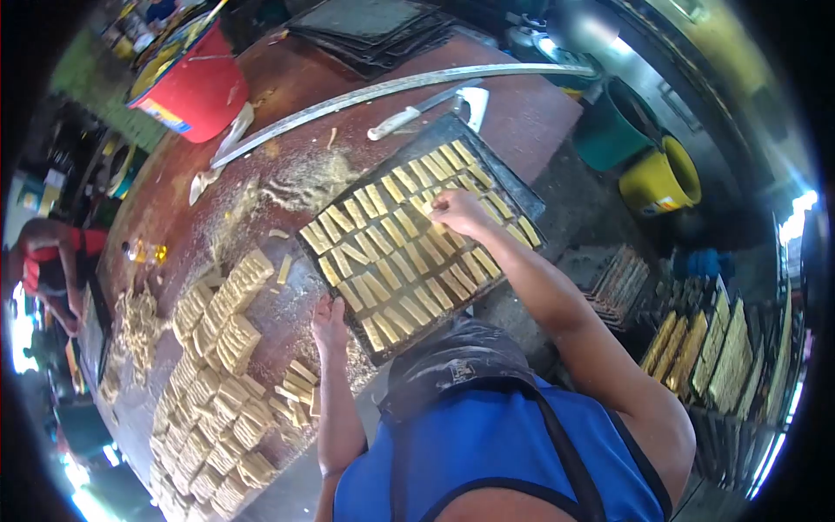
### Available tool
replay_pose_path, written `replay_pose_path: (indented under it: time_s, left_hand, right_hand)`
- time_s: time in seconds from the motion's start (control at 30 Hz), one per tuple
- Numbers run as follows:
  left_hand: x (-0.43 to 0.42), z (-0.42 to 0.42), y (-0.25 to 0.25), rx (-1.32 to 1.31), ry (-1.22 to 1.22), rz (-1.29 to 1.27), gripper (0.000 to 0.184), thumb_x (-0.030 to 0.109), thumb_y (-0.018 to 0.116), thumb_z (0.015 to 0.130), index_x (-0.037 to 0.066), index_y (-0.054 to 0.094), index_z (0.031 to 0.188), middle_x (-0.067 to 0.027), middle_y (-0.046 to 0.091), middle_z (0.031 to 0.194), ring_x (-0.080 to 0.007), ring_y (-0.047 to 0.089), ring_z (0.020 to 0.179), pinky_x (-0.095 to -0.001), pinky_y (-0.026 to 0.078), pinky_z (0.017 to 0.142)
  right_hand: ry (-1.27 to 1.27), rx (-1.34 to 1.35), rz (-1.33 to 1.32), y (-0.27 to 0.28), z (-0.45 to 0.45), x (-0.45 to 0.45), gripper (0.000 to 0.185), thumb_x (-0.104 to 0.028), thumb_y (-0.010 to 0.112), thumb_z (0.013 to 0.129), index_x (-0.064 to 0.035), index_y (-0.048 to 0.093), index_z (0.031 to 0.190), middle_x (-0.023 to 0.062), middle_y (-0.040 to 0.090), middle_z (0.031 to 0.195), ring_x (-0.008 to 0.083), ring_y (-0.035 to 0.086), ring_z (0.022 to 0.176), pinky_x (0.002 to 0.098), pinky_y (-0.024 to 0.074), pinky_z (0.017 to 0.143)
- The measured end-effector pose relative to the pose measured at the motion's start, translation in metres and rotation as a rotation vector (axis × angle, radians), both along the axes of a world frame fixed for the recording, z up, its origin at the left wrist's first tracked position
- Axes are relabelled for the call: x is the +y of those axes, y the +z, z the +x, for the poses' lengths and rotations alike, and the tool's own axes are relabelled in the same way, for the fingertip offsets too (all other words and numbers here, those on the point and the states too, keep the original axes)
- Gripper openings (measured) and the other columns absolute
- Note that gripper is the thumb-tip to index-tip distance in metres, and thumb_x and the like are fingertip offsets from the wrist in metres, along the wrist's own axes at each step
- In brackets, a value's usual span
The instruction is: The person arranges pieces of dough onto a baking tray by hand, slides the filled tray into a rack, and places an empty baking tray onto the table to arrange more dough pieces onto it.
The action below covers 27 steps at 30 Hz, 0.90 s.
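Observation:
A dark baking tray lies at the table's near edge, filled with rows of pale dough strips. My right hand is over the upper right part of the tray, its fingers pinched together on the strips; whether a piece is between them is too small to tell. My left hand is beside the tray's lower left edge, fingers apart, with nothing in it. Close to my left forearm lies a small loose pile of strips. Large stacks of cut strips cover the table to the left.
On the floured table are a long metal strip, a white-handled knife, a red bucket, dark trays and a small bottle. Green and yellow buckets stand right. Another person bends at far left.

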<state>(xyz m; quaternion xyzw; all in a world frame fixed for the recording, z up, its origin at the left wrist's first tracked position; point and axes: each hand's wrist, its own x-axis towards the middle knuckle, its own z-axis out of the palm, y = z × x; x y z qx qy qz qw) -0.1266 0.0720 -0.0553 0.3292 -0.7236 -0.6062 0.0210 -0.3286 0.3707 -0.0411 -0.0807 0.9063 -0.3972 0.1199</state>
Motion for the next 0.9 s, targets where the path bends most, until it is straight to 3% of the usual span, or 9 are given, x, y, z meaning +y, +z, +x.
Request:
replay_pose_path:
  time_s: [0.13,0.2,0.33,0.5,0.57,0.63,0.73,0.8,0.9]
  left_hand:
    - [0.002,0.002,-0.006,-0.019,0.070,0.023,0.060,0.026,0.067,0.093,-0.007,0.047,0.139,-0.0226,0.055,0.137,-0.0260,0.052,0.127,-0.0356,0.038,0.108]
    - [0.007,0.003,-0.010,0.022,0.082,-0.013,0.059,0.026,0.067,0.093,-0.007,0.048,0.138,-0.0212,0.056,0.136,-0.0252,0.053,0.126,-0.0351,0.039,0.108]
    - [0.008,0.001,-0.018,0.016,0.120,-0.066,0.056,0.025,0.066,0.094,-0.004,0.049,0.139,-0.0159,0.057,0.137,-0.0223,0.053,0.127,-0.0330,0.037,0.109]
    - [0.015,-0.005,-0.018,-0.025,0.151,-0.185,0.049,0.025,0.065,0.096,-0.003,0.054,0.135,-0.0139,0.061,0.132,-0.0212,0.056,0.121,-0.0324,0.040,0.106]
    - [0.013,-0.004,-0.019,-0.004,0.186,-0.120,0.043,0.026,0.065,0.096,-0.001,0.058,0.129,-0.0087,0.066,0.118,-0.0168,0.061,0.106,-0.0318,0.047,0.093]
    - [0.003,-0.003,-0.021,-0.029,0.163,-0.057,0.044,0.028,0.065,0.096,-0.002,0.059,0.128,-0.0102,0.066,0.117,-0.0176,0.061,0.105,-0.0319,0.048,0.091]
    - [0.000,-0.005,-0.017,-0.171,0.135,-0.096,0.044,0.034,0.064,0.096,0.000,0.060,0.124,-0.0080,0.067,0.109,-0.0170,0.060,0.095,-0.0318,0.048,0.080]
    - [-0.014,-0.008,-0.022,-0.259,0.091,-0.053,0.051,0.043,0.061,0.096,0.002,0.060,0.125,-0.0076,0.066,0.109,-0.0183,0.060,0.094,-0.0328,0.048,0.077]
    - [0.008,-0.016,0.005,-0.256,0.146,0.053,0.062,0.052,0.057,0.095,0.002,0.056,0.132,-0.0119,0.061,0.125,-0.0255,0.059,0.105,-0.0370,0.048,0.088]
  right_hand:
    - [0.147,-0.010,0.054,-0.008,-0.016,-0.030,0.027,-0.020,0.075,0.081,-0.0045,0.070,0.103,0.0156,0.073,0.098,0.0296,0.071,0.088,0.0381,0.0555,0.078]
    - [0.113,0.138,0.020,-0.018,-0.017,-0.030,0.015,-0.016,0.071,0.079,-0.0066,0.072,0.091,0.0198,0.071,0.089,0.0365,0.070,0.086,0.0456,0.0550,0.078]
    - [0.176,0.143,0.030,-0.008,-0.021,-0.026,0.012,-0.013,0.068,0.080,-0.0076,0.072,0.089,0.0215,0.070,0.084,0.0389,0.069,0.081,0.0487,0.0540,0.072]
    - [0.217,0.044,-0.162,0.037,-0.020,0.016,0.012,-0.011,0.065,0.090,-0.0021,0.071,0.093,0.0111,0.073,0.080,0.0178,0.068,0.065,0.0325,0.0567,0.058]
    - [0.063,0.172,0.000,0.065,-0.018,0.068,0.013,-0.018,0.063,0.092,-0.0075,0.071,0.094,0.0114,0.073,0.080,0.0220,0.069,0.062,0.0364,0.0566,0.060]
    - [-0.066,0.232,0.239,0.066,-0.016,0.128,0.027,-0.032,0.062,0.094,-0.0071,0.069,0.089,0.0153,0.072,0.083,0.0331,0.070,0.069,0.0448,0.0557,0.065]
    - [-0.085,-0.009,0.593,0.050,0.010,0.187,0.051,-0.047,0.050,0.098,-0.0003,0.071,0.092,0.0241,0.070,0.090,0.0413,0.068,0.089,0.0531,0.0530,0.078]
    - [-0.071,-0.162,0.582,0.025,0.034,0.193,0.061,-0.050,0.042,0.100,0.0029,0.071,0.093,0.0269,0.069,0.092,0.0447,0.066,0.093,0.0540,0.0517,0.082]
    - [-0.145,-0.044,0.349,-0.024,0.053,0.198,0.064,-0.050,0.037,0.102,0.0046,0.070,0.092,0.0287,0.068,0.095,0.0465,0.065,0.095,0.0518,0.0504,0.085]
